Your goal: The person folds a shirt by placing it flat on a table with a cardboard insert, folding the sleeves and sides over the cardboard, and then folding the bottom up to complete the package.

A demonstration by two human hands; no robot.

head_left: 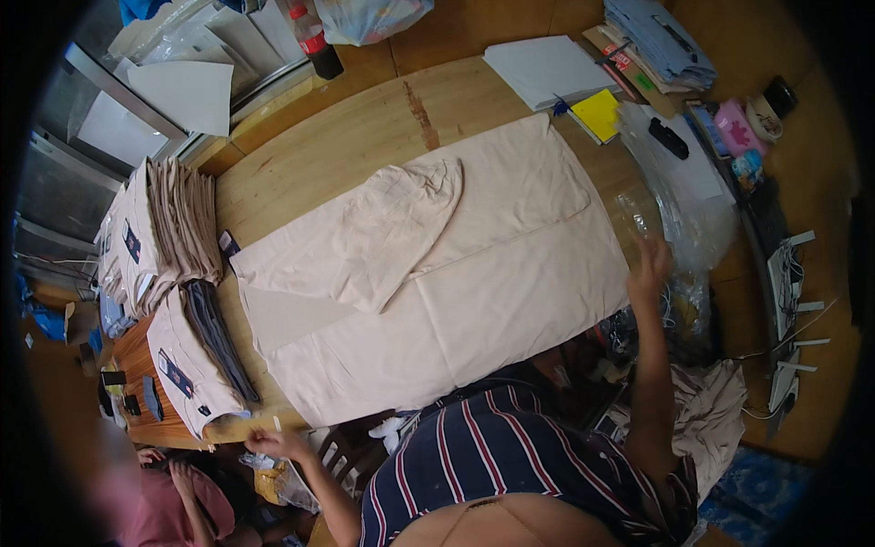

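Beige single garment (492, 283), left hand (276, 444), right hand (649, 269), two folded clothing stacks (178, 223)

Two hands, the left hand (281, 445) at lower left and the right hand (649, 263) right of centre, flank one pale garment (456, 296) on one bench (305, 123). At the frame's left we count two piles, one tall pile (164, 228) and one short pile (196, 365), their layers too tight for us to number. We also see one bottle (314, 46) at upper left, one plastic bag (372, 18) at top, one paper stack (538, 73) and one yellow pad (597, 114) at upper right, and one co-worker (173, 506) in the lower-left corner.
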